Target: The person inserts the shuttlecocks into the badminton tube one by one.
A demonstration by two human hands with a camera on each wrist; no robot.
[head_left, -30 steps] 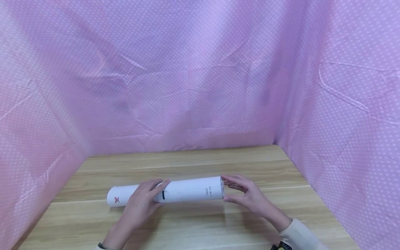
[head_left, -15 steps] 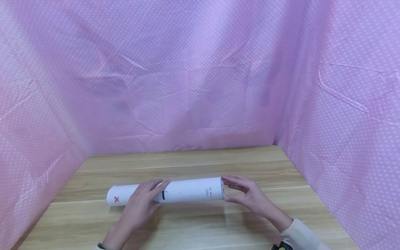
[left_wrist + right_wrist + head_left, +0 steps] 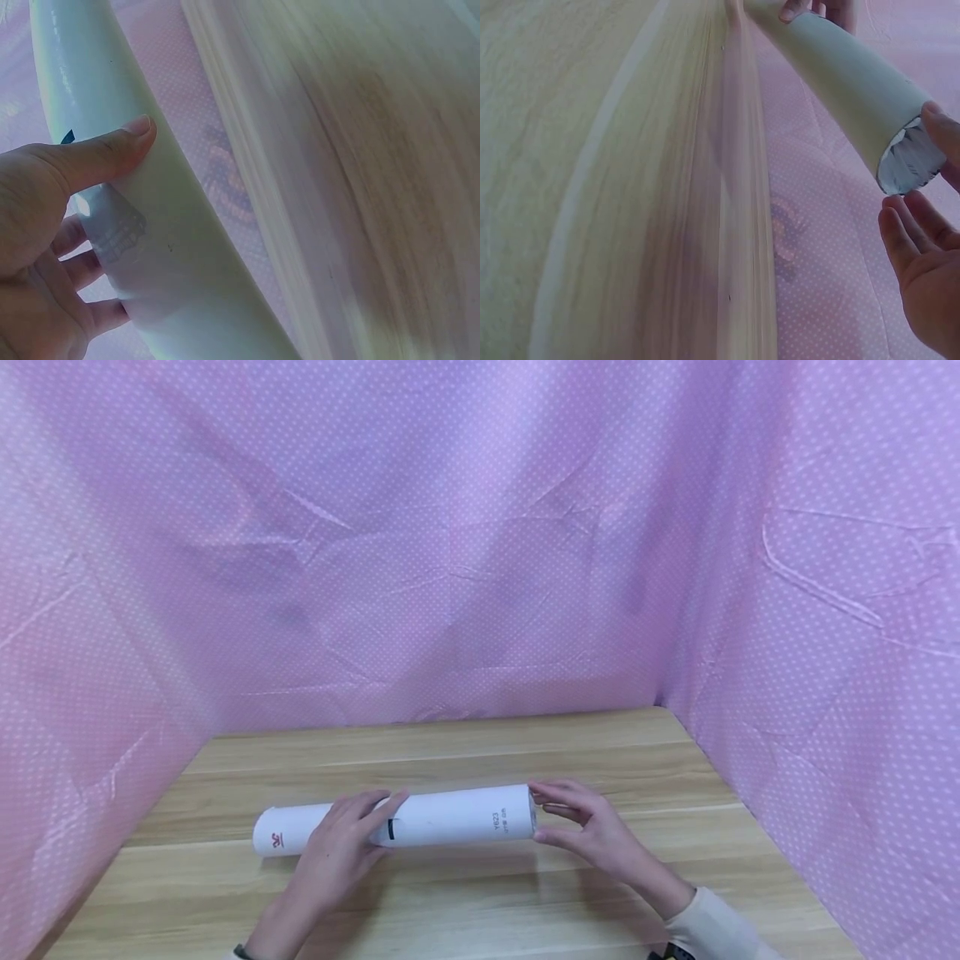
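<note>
A long white roll [image 3: 465, 814] lies crosswise in front of me, with a red mark near its left end and small dark print including "Y623" near its right end. Crinkled wrap shows across its right end in the right wrist view. My left hand [image 3: 337, 843] grips the roll left of its middle, thumb [image 3: 112, 154] on the near side and the other fingers round behind. At the right end, my right hand [image 3: 592, 831] holds the rim between thumb and fingertips [image 3: 892, 214] on opposite sides.
The wooden table [image 3: 450, 910] lies beneath the roll. Pink dotted cloth [image 3: 450, 568] hangs at the back and on both sides. A dark watch [image 3: 672, 952] shows by the right sleeve.
The roll and both hands have shifted very slightly to the left; both holds look the same.
</note>
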